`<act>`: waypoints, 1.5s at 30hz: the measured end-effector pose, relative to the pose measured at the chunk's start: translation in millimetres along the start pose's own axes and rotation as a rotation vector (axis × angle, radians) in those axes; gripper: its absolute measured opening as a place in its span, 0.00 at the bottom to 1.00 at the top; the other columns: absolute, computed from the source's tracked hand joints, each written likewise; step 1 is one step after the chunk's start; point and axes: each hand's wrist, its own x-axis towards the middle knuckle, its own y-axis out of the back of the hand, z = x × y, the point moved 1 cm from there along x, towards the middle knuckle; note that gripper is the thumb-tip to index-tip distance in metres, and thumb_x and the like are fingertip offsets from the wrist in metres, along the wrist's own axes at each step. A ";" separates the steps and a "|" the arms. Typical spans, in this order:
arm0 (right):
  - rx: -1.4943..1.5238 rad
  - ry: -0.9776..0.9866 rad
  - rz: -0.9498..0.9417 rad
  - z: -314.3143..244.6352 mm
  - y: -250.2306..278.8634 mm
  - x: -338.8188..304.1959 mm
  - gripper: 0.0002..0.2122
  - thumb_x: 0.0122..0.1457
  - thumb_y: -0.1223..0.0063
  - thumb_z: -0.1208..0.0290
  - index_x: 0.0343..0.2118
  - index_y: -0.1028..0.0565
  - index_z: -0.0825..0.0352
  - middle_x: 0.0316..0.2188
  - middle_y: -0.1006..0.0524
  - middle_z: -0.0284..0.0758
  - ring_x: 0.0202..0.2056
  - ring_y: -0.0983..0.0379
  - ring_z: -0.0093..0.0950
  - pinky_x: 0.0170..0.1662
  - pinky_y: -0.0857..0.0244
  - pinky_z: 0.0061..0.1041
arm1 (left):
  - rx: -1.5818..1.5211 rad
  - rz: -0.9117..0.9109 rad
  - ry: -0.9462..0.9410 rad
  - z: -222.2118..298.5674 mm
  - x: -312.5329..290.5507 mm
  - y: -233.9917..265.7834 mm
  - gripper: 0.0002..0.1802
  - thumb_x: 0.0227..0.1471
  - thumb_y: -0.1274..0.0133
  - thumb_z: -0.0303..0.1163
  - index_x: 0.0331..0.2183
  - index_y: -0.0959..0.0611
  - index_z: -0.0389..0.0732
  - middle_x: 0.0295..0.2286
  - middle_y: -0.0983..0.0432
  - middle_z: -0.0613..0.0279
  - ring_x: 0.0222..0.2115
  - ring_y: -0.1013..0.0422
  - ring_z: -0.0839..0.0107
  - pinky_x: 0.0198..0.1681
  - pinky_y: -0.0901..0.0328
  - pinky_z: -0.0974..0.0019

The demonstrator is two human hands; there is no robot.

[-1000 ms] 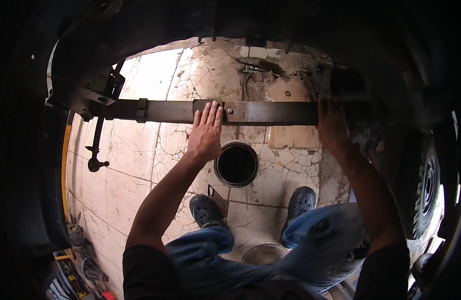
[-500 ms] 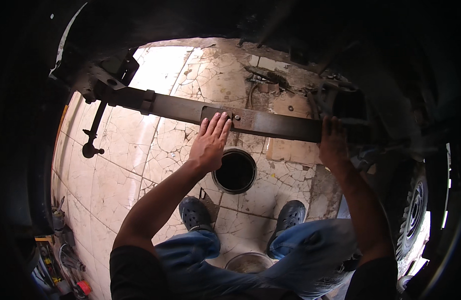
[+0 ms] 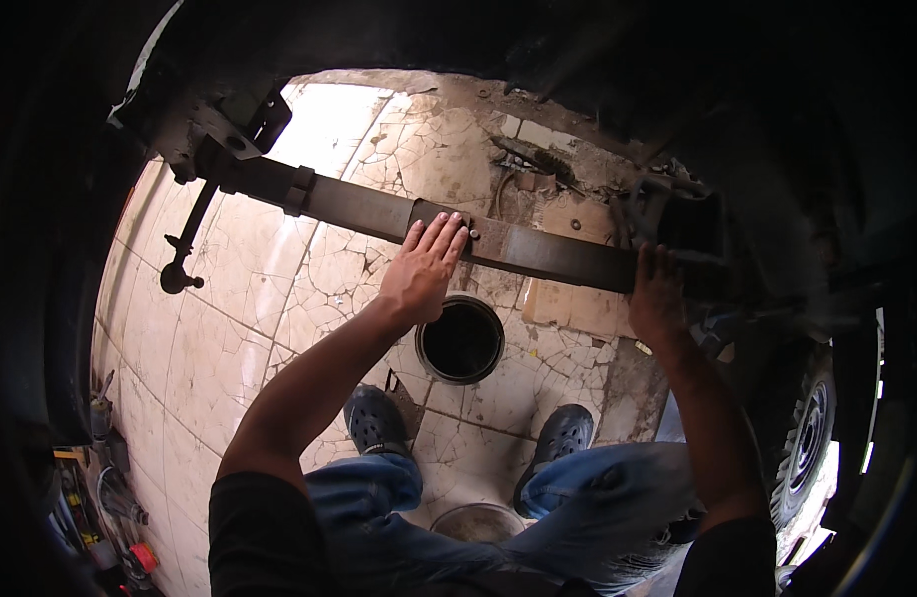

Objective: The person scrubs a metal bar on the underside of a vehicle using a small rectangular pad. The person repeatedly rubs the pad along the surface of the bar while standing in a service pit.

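A long flat leaf spring (image 3: pixel 364 207) runs across in front of me, sloping slightly down to the right. My left hand (image 3: pixel 419 274) lies flat near its middle, fingers stretched over the metal beside a small bolt head (image 3: pixel 474 234). Farther right, my right hand (image 3: pixel 659 298) rests on the shadowed part of the spring, its fingers extended across it. Toward the left end a clip (image 3: pixel 299 191) wraps the spring. Below that end hangs a rod with a ball joint (image 3: pixel 178 279). The spring's right end disappears into the dark.
A round black container (image 3: pixel 459 339) stands on the cracked tile floor (image 3: pixel 220 368) below the spring. A flat piece of cardboard (image 3: pixel 568 298) lies beyond it. At the right is a wheel (image 3: pixel 812 438); assorted tools (image 3: pixel 81 512) lie at lower left. Dark vehicle bodywork surrounds the top.
The view has shifted and turned slightly, so the spring slopes a little more. Both hands stay on the spring in nearly the same places.
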 end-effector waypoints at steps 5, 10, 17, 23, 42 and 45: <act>0.009 0.022 -0.021 -3.1 -0.7 1.9 0.44 0.55 0.40 0.61 0.66 0.55 0.73 0.65 0.50 0.59 0.66 0.52 0.54 0.67 0.57 0.50 | 0.007 0.022 0.082 -6.2 29.7 -2.1 0.50 0.38 0.50 0.28 0.65 0.47 0.34 0.67 0.57 0.50 0.69 0.61 0.58 0.70 0.65 0.55; 0.031 0.021 0.040 6.3 -12.5 -0.2 0.43 0.55 0.39 0.61 0.66 0.54 0.73 0.64 0.49 0.58 0.66 0.52 0.53 0.67 0.57 0.48 | -0.011 -0.016 0.018 6.5 -1.3 3.9 0.52 0.36 0.49 0.27 0.65 0.47 0.33 0.67 0.57 0.50 0.69 0.62 0.58 0.70 0.66 0.55; 0.015 0.011 0.002 -2.5 2.9 -0.1 0.43 0.54 0.39 0.61 0.66 0.53 0.73 0.65 0.49 0.57 0.66 0.53 0.53 0.67 0.57 0.47 | -0.016 -0.010 0.043 -6.6 25.0 11.7 0.51 0.38 0.48 0.30 0.65 0.46 0.34 0.67 0.56 0.49 0.68 0.60 0.57 0.70 0.66 0.54; -0.004 0.009 0.035 4.3 -10.0 -2.5 0.43 0.54 0.39 0.61 0.66 0.53 0.73 0.64 0.48 0.57 0.66 0.51 0.53 0.67 0.56 0.46 | -0.016 -0.015 0.033 3.8 18.6 7.5 0.53 0.35 0.47 0.31 0.64 0.46 0.32 0.67 0.56 0.48 0.68 0.60 0.57 0.70 0.65 0.55; 0.058 0.027 0.033 1.7 2.9 -2.3 0.43 0.55 0.40 0.61 0.66 0.53 0.73 0.63 0.47 0.57 0.65 0.52 0.53 0.67 0.57 0.49 | 0.001 0.030 -0.011 -4.4 3.5 2.1 0.52 0.38 0.46 0.32 0.65 0.47 0.34 0.67 0.55 0.50 0.68 0.59 0.59 0.70 0.64 0.54; 0.036 0.032 -0.004 -5.3 13.4 -1.1 0.43 0.55 0.41 0.63 0.67 0.55 0.73 0.64 0.48 0.58 0.66 0.52 0.53 0.67 0.57 0.49 | 0.006 0.041 0.054 -13.4 22.0 -1.1 0.53 0.37 0.46 0.32 0.64 0.47 0.32 0.66 0.56 0.48 0.68 0.60 0.56 0.70 0.64 0.53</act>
